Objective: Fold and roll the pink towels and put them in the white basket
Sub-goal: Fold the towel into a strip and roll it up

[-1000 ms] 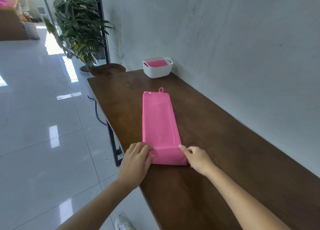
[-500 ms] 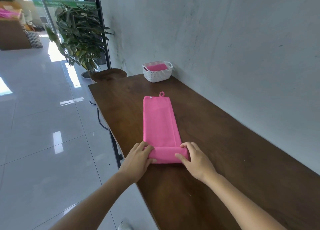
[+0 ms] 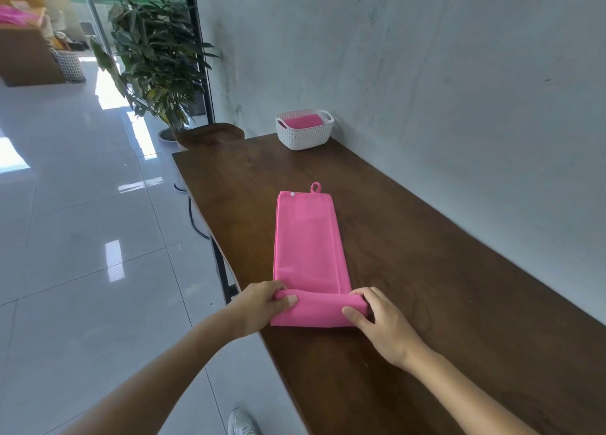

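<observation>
Dark wood made up the long table (image 3: 426, 270), which ran along a pale grey wall (image 3: 426, 73). On it lay the pink towel (image 3: 308, 244), folded into a narrow strip running from 6 to 12 o'clock, its hanging loop (image 3: 315, 187) at the far end. A second earlier only a thin lip of the near end had been turned up under the fingertips. By this moment that lip had grown into a fuller roll lying across the strip.

The left hand (image 3: 262, 306) gripped the 9 o'clock end of the roll, fingers curled over the top and thumb in front. The right hand (image 3: 380, 323) gripped the 3 o'clock end the same way.

So rolling seemed properly begun, though most of the strip was still flat. The white basket (image 3: 303, 136) waited well apart at 12 o'clock, with a second towel (image 3: 301, 121) already inside.
</observation>
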Demonstrator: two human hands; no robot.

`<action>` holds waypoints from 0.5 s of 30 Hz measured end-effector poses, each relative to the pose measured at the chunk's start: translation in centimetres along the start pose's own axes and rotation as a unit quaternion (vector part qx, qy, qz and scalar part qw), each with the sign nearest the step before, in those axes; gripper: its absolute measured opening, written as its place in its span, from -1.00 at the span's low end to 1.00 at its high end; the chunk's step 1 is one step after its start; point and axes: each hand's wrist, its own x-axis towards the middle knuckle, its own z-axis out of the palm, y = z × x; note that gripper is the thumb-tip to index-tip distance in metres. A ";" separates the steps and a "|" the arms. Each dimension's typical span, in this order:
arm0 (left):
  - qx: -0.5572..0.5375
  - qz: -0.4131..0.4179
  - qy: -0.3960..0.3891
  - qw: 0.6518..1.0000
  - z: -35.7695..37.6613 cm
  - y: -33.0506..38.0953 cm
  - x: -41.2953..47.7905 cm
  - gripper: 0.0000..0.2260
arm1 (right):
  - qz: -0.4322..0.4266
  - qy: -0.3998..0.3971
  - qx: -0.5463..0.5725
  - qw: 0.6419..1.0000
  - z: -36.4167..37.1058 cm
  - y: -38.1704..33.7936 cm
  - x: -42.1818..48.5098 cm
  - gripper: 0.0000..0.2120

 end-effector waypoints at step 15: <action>0.165 0.181 0.234 0.941 1.8 0.1 -1.2 -0.68 | 0.165 -0.021 0.033 0.985 -0.9 -2.1 4.9 -0.34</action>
